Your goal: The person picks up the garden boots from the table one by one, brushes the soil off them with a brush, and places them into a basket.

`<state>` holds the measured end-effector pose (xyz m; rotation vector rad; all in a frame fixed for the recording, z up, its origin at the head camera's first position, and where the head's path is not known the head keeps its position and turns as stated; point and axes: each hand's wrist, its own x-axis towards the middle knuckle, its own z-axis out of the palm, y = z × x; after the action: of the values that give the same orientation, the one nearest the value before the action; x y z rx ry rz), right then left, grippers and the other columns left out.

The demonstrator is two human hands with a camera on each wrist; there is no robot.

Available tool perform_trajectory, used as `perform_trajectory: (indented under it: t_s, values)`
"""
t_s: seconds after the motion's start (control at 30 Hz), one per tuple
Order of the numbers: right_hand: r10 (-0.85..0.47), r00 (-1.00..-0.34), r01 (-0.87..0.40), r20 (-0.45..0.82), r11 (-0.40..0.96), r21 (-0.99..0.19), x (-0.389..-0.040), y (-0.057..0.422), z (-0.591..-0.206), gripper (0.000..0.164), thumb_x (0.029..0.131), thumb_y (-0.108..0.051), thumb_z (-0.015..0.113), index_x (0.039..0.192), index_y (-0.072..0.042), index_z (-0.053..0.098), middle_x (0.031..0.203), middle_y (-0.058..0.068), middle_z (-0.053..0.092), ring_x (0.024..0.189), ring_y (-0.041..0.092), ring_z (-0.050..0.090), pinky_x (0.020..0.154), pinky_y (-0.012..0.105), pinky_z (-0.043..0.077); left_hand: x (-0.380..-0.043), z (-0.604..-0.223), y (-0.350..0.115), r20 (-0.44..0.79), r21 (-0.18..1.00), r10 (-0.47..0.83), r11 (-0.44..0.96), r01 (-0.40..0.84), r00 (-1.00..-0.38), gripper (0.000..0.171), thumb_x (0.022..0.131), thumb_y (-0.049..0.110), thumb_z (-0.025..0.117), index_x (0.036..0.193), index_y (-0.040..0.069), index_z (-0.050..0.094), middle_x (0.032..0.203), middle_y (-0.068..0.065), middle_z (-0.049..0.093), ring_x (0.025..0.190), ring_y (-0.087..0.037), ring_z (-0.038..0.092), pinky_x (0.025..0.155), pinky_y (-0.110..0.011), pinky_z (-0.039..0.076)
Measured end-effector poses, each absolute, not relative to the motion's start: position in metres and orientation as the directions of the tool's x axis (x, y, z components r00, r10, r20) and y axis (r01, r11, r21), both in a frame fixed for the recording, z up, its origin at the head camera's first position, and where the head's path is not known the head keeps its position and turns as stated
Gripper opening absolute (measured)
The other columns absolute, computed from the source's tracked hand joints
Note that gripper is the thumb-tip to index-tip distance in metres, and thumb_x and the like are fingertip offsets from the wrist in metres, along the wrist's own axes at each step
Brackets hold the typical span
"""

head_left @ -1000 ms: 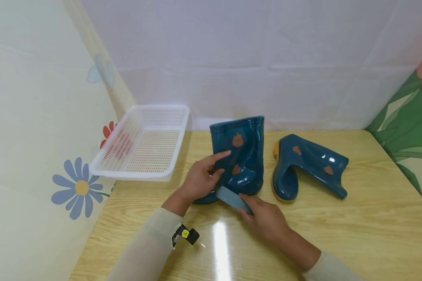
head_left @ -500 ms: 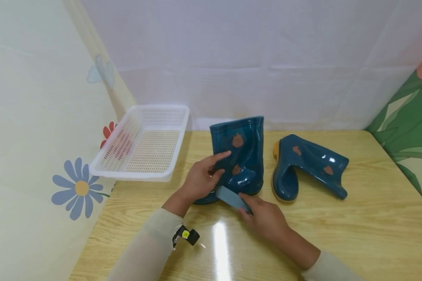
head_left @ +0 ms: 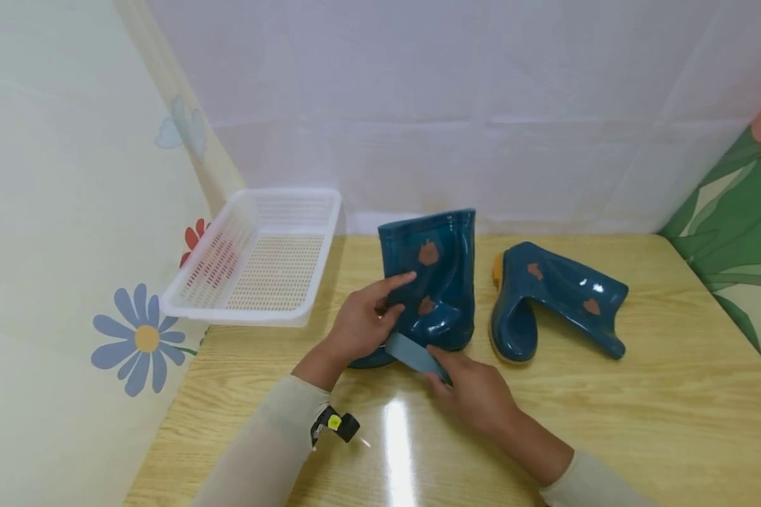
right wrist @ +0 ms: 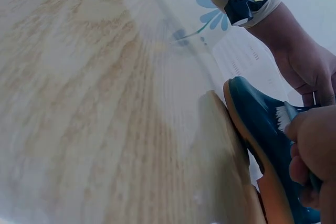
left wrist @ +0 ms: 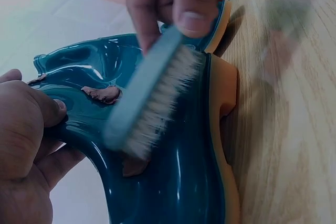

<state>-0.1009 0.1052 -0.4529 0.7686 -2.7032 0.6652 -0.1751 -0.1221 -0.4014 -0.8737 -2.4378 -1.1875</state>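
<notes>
1. The left hand (head_left: pixel 358 324), reaching in from the lower left, grasps the boot (head_left: pixel 447 282) by its shaft, thumb (left wrist: pixel 55 111) on the near face.
2. The right hand (head_left: pixel 478 391), angled in from the lower right, grips the brush (head_left: pixel 412 355) at the boot's lower part.
3. The boot is on the table (head_left: pixel 609 422), between the basket (head_left: pixel 279 317) and the 2nd boot (head_left: pixel 548 282).
4. The 2 wrist views show pale bristles (left wrist: pixel 163 103), hidden in the head view.

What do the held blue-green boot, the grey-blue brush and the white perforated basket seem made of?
Held blue-green boot: probably rubber or PVC; it shines and its shaft buckles.
Grey-blue brush: matt back, plastic or painted wood (no grain shows); pale bristles, fibre unclear.
White perforated basket: probably smooth moulded plastic, given its even holes.
</notes>
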Motion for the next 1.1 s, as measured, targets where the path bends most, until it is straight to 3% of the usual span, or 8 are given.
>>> perform_trajectory:
  t_s: [0.13,0.2,0.4,0.7,0.93,1.1]
  values:
    - [-0.444,-0.835,-0.543,0.326,0.762,-0.353,-0.0980,0.1061,-0.4551,0.045,0.093,-0.031,0.078,0.131,-0.009,0.068,0.109,0.010,0.075,0.084,0.020,0.072,0.064,0.037,0.056,-0.1761,-0.4018,-0.1219,0.500,0.608,0.397,0.473,0.638,-0.770,0.058,0.093,-0.005,0.071,0.144,0.019,0.060,0.138,-0.011,0.063,0.095,-0.019,0.068,0.076,-0.033,0.059]
    - [-0.437,-0.834,-0.542,0.336,0.760,-0.357,-0.0971,0.1072,-0.4554,0.047,0.092,-0.030,0.079,0.132,-0.008,0.068,0.110,0.010,0.075,0.086,0.020,0.072,0.066,0.036,0.056,-0.1767,-0.4021,-0.1221,0.500,0.609,0.398,0.470,0.639,-0.769,0.058,0.093,-0.005,0.071,0.144,0.019,0.060,0.139,-0.011,0.063,0.100,-0.020,0.069,0.077,-0.033,0.059]
    - [-0.417,-0.806,-0.572,0.421,0.734,-0.368,-0.0978,0.1064,-0.4528,0.051,0.090,-0.026,0.081,0.135,-0.008,0.066,0.108,0.012,0.074,0.081,0.020,0.071,0.063,0.036,0.055,-0.1762,-0.4020,-0.1228,0.505,0.604,0.392,0.476,0.639,-0.769,0.058,0.093,-0.006,0.071,0.144,0.019,0.060,0.139,-0.011,0.063,0.106,-0.023,0.069,0.078,-0.035,0.059]
    - [-0.437,-0.850,-0.523,0.295,0.766,-0.373,-0.0943,0.1025,-0.4547,0.045,0.093,-0.030,0.077,0.132,-0.010,0.068,0.109,0.009,0.075,0.082,0.017,0.071,0.064,0.035,0.055,-0.1756,-0.4039,-0.1216,0.504,0.621,0.388,0.459,0.636,-0.772,0.058,0.092,-0.006,0.071,0.144,0.018,0.060,0.139,-0.011,0.063,0.110,-0.024,0.068,0.080,-0.035,0.059]
    - [-0.399,-0.837,-0.534,0.375,0.748,-0.394,-0.0958,0.1052,-0.4529,0.052,0.091,-0.027,0.080,0.136,-0.008,0.065,0.108,0.010,0.075,0.079,0.016,0.069,0.064,0.033,0.054,-0.1754,-0.4032,-0.1222,0.501,0.611,0.392,0.472,0.636,-0.772,0.058,0.093,-0.005,0.071,0.144,0.018,0.060,0.139,-0.012,0.063,0.111,-0.025,0.068,0.080,-0.035,0.059]
    - [-0.407,-0.841,-0.530,0.357,0.752,-0.392,-0.0982,0.1021,-0.4539,0.050,0.093,-0.030,0.078,0.136,-0.009,0.065,0.108,0.010,0.075,0.078,0.015,0.069,0.062,0.032,0.053,-0.1752,-0.4037,-0.1225,0.503,0.614,0.392,0.465,0.638,-0.770,0.058,0.093,-0.006,0.070,0.144,0.018,0.060,0.140,-0.012,0.062,0.115,-0.026,0.067,0.081,-0.035,0.059]
